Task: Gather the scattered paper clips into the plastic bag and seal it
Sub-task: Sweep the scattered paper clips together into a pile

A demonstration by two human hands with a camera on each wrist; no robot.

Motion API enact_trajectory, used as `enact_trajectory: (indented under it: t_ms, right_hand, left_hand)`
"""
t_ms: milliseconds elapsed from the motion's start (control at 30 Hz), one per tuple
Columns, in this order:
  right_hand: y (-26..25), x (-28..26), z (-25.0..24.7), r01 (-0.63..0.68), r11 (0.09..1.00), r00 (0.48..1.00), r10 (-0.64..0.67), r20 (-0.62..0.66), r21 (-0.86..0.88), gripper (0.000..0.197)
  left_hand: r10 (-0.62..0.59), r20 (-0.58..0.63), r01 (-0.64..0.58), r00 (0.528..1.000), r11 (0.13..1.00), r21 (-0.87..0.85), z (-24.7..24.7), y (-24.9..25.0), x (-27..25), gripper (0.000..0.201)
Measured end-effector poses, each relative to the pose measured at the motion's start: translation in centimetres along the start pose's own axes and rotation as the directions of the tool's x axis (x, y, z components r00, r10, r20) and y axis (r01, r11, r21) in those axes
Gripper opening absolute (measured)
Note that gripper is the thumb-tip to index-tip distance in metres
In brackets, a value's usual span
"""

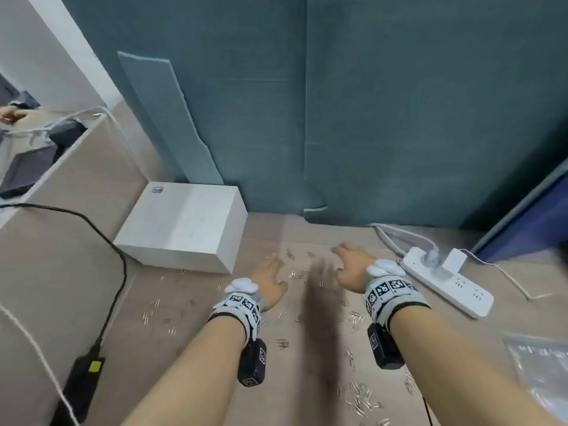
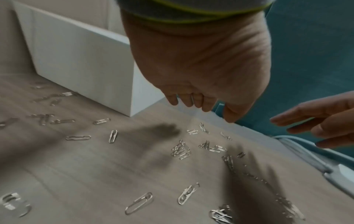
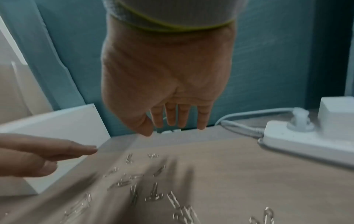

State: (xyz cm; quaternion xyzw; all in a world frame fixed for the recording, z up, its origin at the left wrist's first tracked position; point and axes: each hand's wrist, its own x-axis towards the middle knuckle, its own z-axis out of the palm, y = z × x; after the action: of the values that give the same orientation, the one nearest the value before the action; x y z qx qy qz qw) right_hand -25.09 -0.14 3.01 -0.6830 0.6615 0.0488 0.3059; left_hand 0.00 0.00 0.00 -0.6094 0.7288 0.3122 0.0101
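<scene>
Hovering wide and empty, left grip [image 1: 270, 279] and right grip [image 1: 353, 267], paper clips [image 2: 181, 150] scattered beneath and between

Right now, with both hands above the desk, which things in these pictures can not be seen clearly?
- Plastic bag: head view, cut off by the right edge; whether it is open or sealed cannot be told.
- Paper clips: right wrist view, smeared by motion blur; no count possible.
- Paper clips under the dark shadow: head view, hidden in shade.
- Left hand: left wrist view, fingers foreshortened; a thin glint between two fingers is unclear.
- Right hand: blurred.
</scene>
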Motion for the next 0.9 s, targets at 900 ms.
enact_trajectory:
  t_ms: [900]
  right_hand:
    - [-0.3, -0.1, 12.2, 0.079, 0.995, 0.988, -0.086, 0.127, 0.059, 0.078]
  left_hand:
    - [0.182, 0.216, -0.207, 0.959, 0.973, 0.104, 10.6, -3.0, -0.4, 0.084]
